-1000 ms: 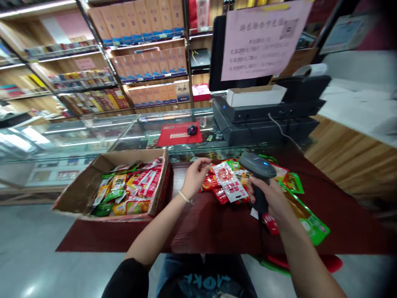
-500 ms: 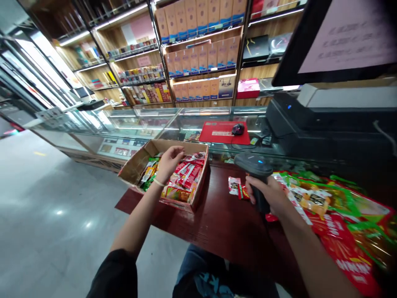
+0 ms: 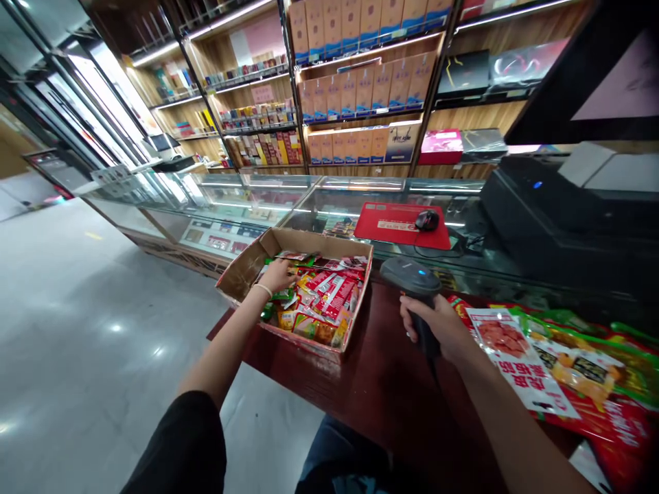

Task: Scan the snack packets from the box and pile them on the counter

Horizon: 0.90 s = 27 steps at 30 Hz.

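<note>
My left hand reaches into a cardboard box of small snack packets. Its thumb and fingers are apart, with the fingertips down among the packets and partly hidden. A pale band circles that wrist. My right hand is wrapped round the handle of a dark barcode scanner with a blue light on top, held over the dark red tabletop. Beside the right forearm lies a pile of larger snack bags, with a white and red bag nearest the arm.
A glass display counter runs behind the box. On it rest a red mouse mat and a black mouse. At right stand a black machine and a screen. Stocked shelves line the wall.
My left hand has gone from above the box down into its packets. The view has shifted. Small packets near the scanner no longer show, and a white and red bag now shows on the pile.
</note>
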Each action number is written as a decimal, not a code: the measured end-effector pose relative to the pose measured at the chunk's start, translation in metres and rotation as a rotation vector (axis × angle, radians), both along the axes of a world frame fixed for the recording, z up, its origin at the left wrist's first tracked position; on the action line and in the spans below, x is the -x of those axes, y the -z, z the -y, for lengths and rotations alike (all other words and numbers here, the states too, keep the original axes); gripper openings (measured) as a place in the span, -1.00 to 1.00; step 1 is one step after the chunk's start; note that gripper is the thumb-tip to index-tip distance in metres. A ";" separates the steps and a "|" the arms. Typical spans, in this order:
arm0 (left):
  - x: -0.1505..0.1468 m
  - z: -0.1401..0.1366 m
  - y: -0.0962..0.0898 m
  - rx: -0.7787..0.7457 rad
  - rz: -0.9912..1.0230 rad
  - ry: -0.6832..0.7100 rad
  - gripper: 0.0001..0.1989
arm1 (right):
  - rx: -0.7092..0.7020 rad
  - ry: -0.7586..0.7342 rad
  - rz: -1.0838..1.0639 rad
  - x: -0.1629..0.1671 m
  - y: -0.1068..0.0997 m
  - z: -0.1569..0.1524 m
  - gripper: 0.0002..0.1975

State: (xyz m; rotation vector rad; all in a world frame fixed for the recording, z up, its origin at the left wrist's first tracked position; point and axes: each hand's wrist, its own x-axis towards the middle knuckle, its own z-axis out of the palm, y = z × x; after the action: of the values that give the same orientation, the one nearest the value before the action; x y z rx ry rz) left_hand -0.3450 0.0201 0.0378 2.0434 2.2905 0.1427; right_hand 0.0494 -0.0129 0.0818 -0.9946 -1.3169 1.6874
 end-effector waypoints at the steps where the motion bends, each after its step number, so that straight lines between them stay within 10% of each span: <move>1: -0.002 0.000 0.006 0.060 -0.042 0.029 -0.47 | 0.004 0.000 0.001 0.001 0.000 0.000 -0.63; 4: -0.008 0.000 0.018 0.124 -0.066 0.057 -0.31 | 0.016 -0.008 0.012 0.003 0.002 -0.001 -0.63; 14: -0.008 -0.003 -0.007 -0.193 0.182 -0.110 -0.73 | -0.002 0.008 -0.010 -0.002 0.003 0.004 -0.65; 19: -0.019 0.005 -0.024 -0.352 0.796 -0.224 -0.68 | -0.029 0.028 -0.041 -0.014 -0.004 0.010 -0.65; 27: -0.108 0.017 -0.064 -0.136 1.644 -0.132 -0.70 | -0.041 0.101 -0.034 -0.039 -0.013 0.021 -0.65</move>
State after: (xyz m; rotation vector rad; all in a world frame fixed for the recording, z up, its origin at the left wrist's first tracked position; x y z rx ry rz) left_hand -0.2374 0.0034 0.1016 0.8951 1.2318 1.3504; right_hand 0.0886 -0.0341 0.0950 -0.9879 -1.2539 1.5885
